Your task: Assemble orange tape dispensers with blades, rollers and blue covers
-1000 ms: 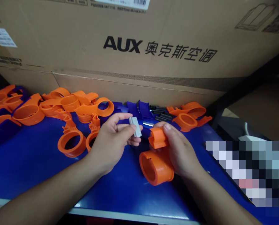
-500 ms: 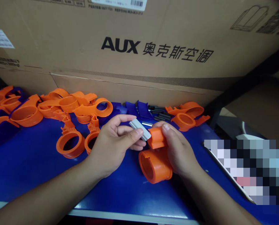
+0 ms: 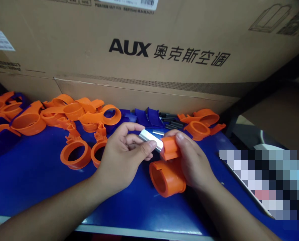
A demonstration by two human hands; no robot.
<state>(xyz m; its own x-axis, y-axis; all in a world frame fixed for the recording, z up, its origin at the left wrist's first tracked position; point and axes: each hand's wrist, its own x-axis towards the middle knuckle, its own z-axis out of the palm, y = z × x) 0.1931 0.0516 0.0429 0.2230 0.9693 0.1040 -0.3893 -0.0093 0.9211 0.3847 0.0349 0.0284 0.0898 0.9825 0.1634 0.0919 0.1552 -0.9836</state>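
My left hand (image 3: 125, 155) pinches a shiny metal serrated blade (image 3: 151, 139) between thumb and fingers, its teeth along the lower edge. The blade's right end is at the tip of an orange plastic tape dispenser (image 3: 168, 177), touching or very close. My right hand (image 3: 196, 160) is closed around that tape dispenser, thumb on its upper block. Its round ring hangs below, the opening facing left. My right palm and fingers hide part of its body.
More orange tape dispensers (image 3: 75, 155) lie on the blue table (image 3: 129, 214) to the left and back right (image 3: 202, 129). Blue curved plastic pieces (image 3: 153, 117) and dark metal strips (image 3: 174, 124) sit behind my hands. A large cardboard box (image 3: 71, 50) walls off the back. A blurred-out item (image 3: 262, 184) is at right.
My left hand has turned the blade, so its smooth bright face now shows and the teeth point down. The blade has come slightly nearer the tape dispenser, which has barely moved.
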